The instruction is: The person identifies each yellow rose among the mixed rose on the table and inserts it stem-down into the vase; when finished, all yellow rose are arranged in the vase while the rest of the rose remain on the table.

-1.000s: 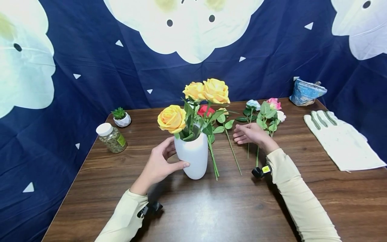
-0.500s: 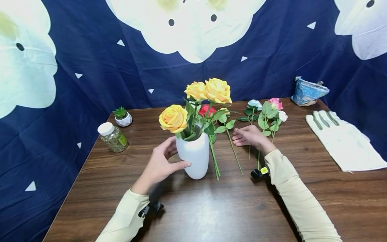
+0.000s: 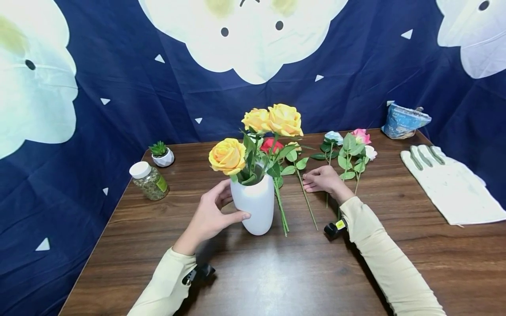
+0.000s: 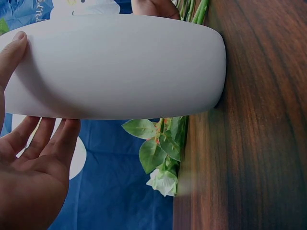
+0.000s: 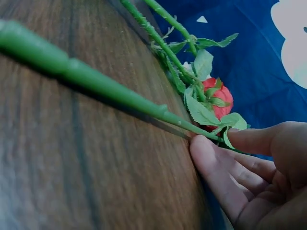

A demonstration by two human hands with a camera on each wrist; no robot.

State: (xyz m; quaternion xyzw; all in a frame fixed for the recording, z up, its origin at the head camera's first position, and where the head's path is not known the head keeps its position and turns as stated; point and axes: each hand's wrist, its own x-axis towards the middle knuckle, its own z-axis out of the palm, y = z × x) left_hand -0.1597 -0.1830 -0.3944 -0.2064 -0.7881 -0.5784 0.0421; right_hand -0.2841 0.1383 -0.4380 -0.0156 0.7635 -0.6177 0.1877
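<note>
My left hand point(image 3: 207, 217) holds a white vase point(image 3: 257, 208), thumb on the near side and fingers behind. The vase stands upright on the table, with several yellow roses point(image 3: 284, 120) in it. Right of the vase, my right hand point(image 3: 322, 180) is at the green stem point(image 5: 115, 93) of a single artificial rose lying on the table. In the right wrist view its thumb and index finger pinch that stem near the leaves. The small pale orange bloom point(image 3: 294, 147) is partly hidden by leaves. A red rose point(image 3: 270, 145) lies behind the vase, its stems point(image 3: 282, 215) showing beside it.
Blue point(image 3: 333, 138), pink point(image 3: 360, 136) and white point(image 3: 370, 152) artificial flowers lie beyond my right hand. White gloves point(image 3: 450, 184) and a blue bag point(image 3: 404, 120) are at the right. On the left stand a jar point(image 3: 149, 181) and a potted succulent point(image 3: 161, 154).
My right hand has moved slightly left and toward me, its fingers closing on the single rose's stem. The left hand has kept its hold on the vase.
</note>
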